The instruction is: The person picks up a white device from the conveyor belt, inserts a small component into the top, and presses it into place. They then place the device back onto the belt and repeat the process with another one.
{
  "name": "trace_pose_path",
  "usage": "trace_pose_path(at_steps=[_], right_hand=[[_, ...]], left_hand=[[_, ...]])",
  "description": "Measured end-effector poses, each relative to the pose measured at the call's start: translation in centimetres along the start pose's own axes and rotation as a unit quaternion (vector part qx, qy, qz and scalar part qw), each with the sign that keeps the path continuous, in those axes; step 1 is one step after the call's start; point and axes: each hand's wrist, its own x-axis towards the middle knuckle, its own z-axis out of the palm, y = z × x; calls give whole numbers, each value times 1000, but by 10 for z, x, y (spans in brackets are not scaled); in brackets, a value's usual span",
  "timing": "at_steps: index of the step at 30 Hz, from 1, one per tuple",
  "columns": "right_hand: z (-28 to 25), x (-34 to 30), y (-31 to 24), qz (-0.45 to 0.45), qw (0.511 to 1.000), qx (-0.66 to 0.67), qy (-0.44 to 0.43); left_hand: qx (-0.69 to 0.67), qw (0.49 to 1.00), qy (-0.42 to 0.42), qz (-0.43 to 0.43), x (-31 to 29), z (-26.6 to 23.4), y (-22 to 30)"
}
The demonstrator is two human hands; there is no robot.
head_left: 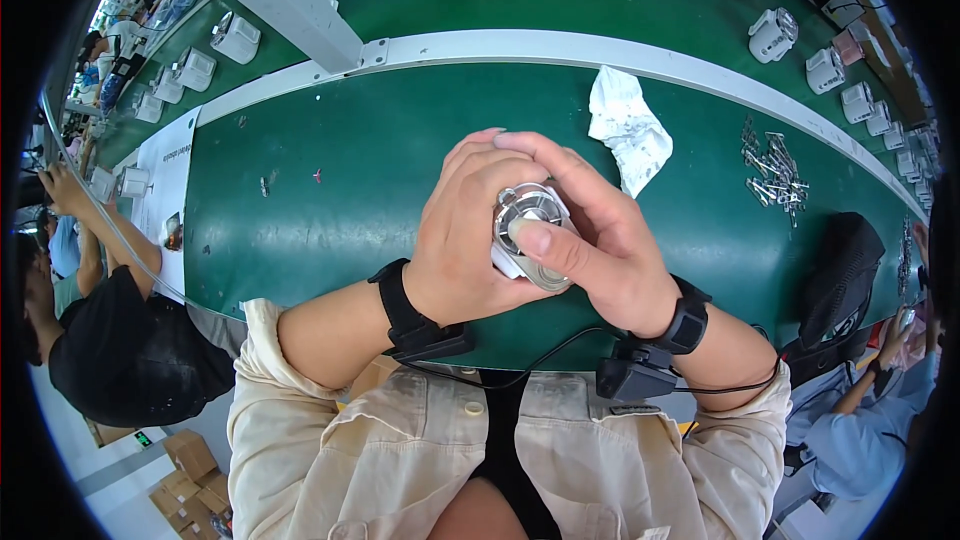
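Observation:
Above the green tabletop (330, 230), in front of my chest, both hands close round a small white device with a clear round top (527, 202). My left hand (455, 230) wraps its left side, with the fingers curved over the far side. My right hand (625, 265) grips it from the right, and its thumb presses on the clear top. The fingers of the two hands meet at the far side. Most of the device's body is hidden by my palms and fingers.
A crumpled white cloth or paper (628, 130) lies beyond my right hand. Farther right are a pile of small metal parts (778, 178) and a black bag (842, 275). White devices (236, 38) stand beyond the white rail (480, 44). A person in black (130, 350) sits at left.

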Motion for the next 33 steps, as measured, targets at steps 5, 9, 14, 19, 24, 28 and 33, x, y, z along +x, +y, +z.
trace_pose_path(at_steps=[5,9,14,19,24,28,33], right_hand=[[3,-2,7,-28,999,-5,22],[4,-2,7,12,998,53,42],[-3,9,0,74,989,124,34],[-5,26,-5,103,991,69,42],[-55,77,-19,86,986,-12,145],[-132,128,-35,88,945,-118,293],[-159,162,-41,172,869,-288,364]], left_hand=[[5,1000,0,-3,-1,2,0],[-10,999,-17,-47,-2,4,2],[-40,992,-22,-119,-1,4,1],[-33,993,26,-115,-1,0,-6],[20,991,96,-90,0,-4,-9],[-20,993,82,-82,-2,-3,-7],[-20,991,96,-88,-2,-5,-9]])
